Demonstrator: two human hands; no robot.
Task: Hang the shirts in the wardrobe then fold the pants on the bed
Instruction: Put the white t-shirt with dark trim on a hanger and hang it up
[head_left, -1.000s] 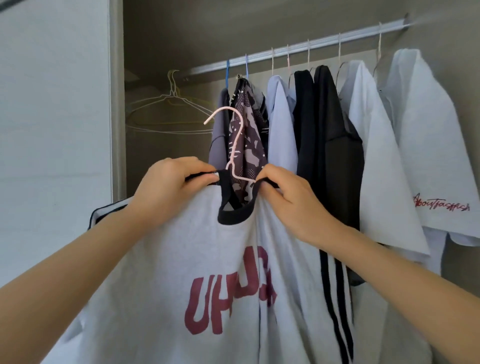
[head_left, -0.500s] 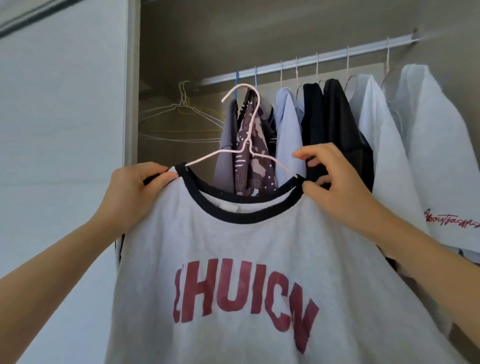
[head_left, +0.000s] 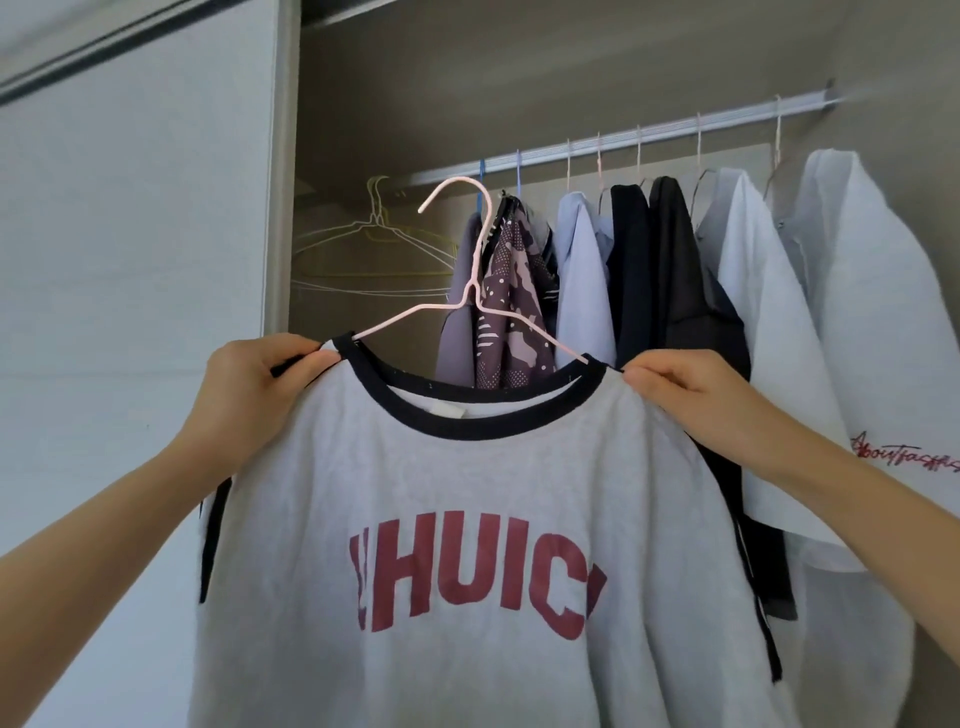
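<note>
A grey T-shirt (head_left: 467, 467) with a black collar and red letters hangs on a pink wire hanger (head_left: 475, 291), held up in front of the open wardrobe. My left hand (head_left: 254, 384) pinches the shirt's left shoulder beside the collar. My right hand (head_left: 691, 389) pinches the right shoulder at the other end of the collar. The hanger's hook is free in the air, below and in front of the wardrobe rail (head_left: 623, 143).
Several shirts (head_left: 634, 270) hang on the rail, from a patterned one at the left to white ones (head_left: 857, 312) at the right. Empty wire hangers (head_left: 379, 244) hang at the rail's left end. A sliding door (head_left: 135, 260) stands at the left.
The shirt went from bunched at the collar to spread flat across the hanger. Both hands moved apart to the shoulders and lifted the shirt higher toward the rail.
</note>
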